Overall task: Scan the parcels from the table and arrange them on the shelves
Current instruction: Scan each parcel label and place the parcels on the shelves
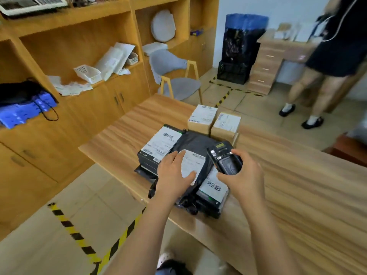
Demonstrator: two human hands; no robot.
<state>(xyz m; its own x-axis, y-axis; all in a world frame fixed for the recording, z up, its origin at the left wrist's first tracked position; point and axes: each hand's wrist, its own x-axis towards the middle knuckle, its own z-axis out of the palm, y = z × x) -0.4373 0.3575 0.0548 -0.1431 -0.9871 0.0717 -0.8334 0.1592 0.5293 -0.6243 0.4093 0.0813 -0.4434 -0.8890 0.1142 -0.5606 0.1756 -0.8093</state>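
Note:
On the wooden table (297, 185) lies a black poly-bag parcel (196, 139) with a white label. My left hand (172, 175) rests flat on that label, fingers straight. My right hand (244, 175) grips a black handheld scanner (224, 157) just above the bag. A black box with a label (158, 145) lies to the left of the bag. Another labelled black box (212, 191) sits under the bag near the table edge. Two brown cardboard boxes (202, 118) (226, 124) stand behind. The wooden shelves (79, 46) are at the left.
The shelves hold white mailers (113, 58), a white basket (87, 73) and a blue crate (23, 112). A grey chair (174, 76) stands beyond the table. A person (327, 62) stands at the far right by a small drawer unit. Yellow-black tape marks the floor.

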